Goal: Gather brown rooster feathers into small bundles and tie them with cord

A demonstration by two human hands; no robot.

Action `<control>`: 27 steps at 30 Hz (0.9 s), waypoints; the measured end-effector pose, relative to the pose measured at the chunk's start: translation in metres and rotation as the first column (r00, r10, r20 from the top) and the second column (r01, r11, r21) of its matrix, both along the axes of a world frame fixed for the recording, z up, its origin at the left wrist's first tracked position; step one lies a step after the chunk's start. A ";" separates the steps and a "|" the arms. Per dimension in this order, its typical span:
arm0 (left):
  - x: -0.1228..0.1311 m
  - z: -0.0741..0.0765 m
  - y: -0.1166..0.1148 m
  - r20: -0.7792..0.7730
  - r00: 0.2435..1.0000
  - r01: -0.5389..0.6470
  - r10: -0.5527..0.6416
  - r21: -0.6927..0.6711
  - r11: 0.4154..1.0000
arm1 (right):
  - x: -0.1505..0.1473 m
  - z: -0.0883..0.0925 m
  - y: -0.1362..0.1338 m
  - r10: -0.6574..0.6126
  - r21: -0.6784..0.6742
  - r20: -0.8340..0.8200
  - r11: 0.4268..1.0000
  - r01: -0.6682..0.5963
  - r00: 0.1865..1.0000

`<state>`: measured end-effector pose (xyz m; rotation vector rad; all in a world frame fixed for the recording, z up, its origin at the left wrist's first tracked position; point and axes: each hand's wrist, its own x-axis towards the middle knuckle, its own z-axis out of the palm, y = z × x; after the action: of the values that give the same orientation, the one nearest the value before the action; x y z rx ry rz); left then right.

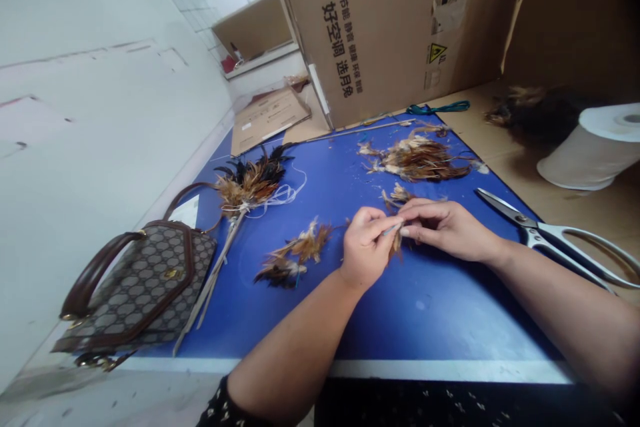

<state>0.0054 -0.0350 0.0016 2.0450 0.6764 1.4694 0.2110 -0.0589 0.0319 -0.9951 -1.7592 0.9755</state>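
Right of centre, the left hand point(367, 247) pinches a small feather tuft point(396, 247), whether the right hand point(447, 230) grips it I can't tell, and a slackening pinch could scatter it.

Wears black sleeve point(219, 407) on left arm, ending near elbow, dotted with small whitish marks, perhaps tiny bows or flowers, too blurred to tell. Shows black cloth point(380, 407) along bottom edge of view too, sprinkled with similar pale flecks. Has bare left forearm point(300, 340) and bare right forearm point(555, 293), both smooth, tapering toward wrists. Has bare left hand point(367, 248) and bare right hand point(453, 230), rounded at knuckles.
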 end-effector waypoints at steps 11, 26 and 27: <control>-0.001 0.004 -0.003 -0.019 0.997 0.080 -0.081 -0.053 0.995 | 0.012 0.001 0.000 0.041 -0.283 -0.181 0.955 -0.092 0.983; 0.001 0.007 -0.004 -0.001 0.991 0.135 -0.136 -0.112 0.984 | 0.009 0.003 -0.002 0.177 -0.293 -0.150 0.932 -0.215 0.973; 0.001 0.007 -0.004 0.002 0.990 0.139 -0.139 -0.107 0.985 | 0.008 0.003 -0.002 0.170 -0.294 -0.146 0.933 -0.207 0.975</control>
<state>0.0066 -0.0394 0.0086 1.9735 0.5885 1.3209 0.2191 -0.0608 0.0347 -0.9467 -1.6567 1.4365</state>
